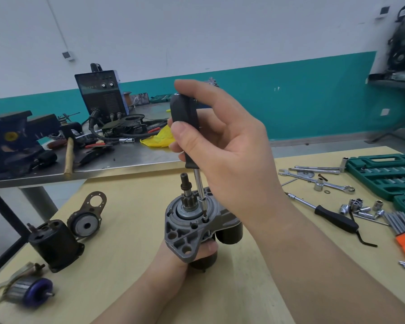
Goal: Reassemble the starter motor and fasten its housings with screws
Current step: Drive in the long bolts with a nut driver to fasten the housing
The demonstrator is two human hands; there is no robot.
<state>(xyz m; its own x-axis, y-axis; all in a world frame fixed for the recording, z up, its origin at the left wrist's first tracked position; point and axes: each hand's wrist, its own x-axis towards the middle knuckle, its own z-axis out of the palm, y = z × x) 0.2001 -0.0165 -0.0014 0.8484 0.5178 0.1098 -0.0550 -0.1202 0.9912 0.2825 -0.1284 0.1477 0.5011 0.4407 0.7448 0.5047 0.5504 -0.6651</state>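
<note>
Fingers [180, 134] curled round screwdriver [185, 118]

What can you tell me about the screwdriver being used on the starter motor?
The screwdriver has a thick black handle, seemingly plastic, and a shiny metal shaft ending in a bit. It stands nearly upright, tip down in a recess of the grey cast housing, beside the pinion gear. The right hand grips the handle from above, while the left hand steadies the starter motor below.

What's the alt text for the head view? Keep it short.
A right hand grips a black-handled screwdriver, its tip in a screw hole of a starter motor held upright by the left hand on a wooden table. Motor parts lie left, sockets and wrenches right.
</note>
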